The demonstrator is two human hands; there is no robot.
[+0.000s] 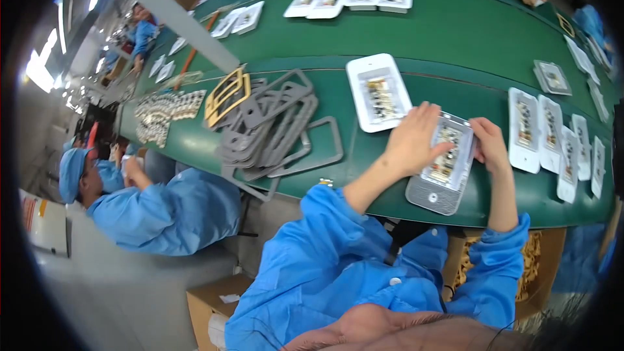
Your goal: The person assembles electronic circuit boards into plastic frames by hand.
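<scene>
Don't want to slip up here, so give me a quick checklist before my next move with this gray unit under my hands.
1. Left hand on the gray-framed unit: ok, thumb reaching over its middle.
2. Right hand at its right edge: ok.
3. Whole rim visible for inspection: not ok, fingers cover parts.
4. White unit clear of the left hand: cannot tell, they meet in this view.
5. Gray frames neatly stacked: not ok, jumbled pile.

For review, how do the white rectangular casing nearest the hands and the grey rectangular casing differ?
The white casing tilts leftward at its far end, the grey casing rightward. Left hand and right hand touch the grey casing; the white casing lies farther left. Both contain small parts.
</scene>
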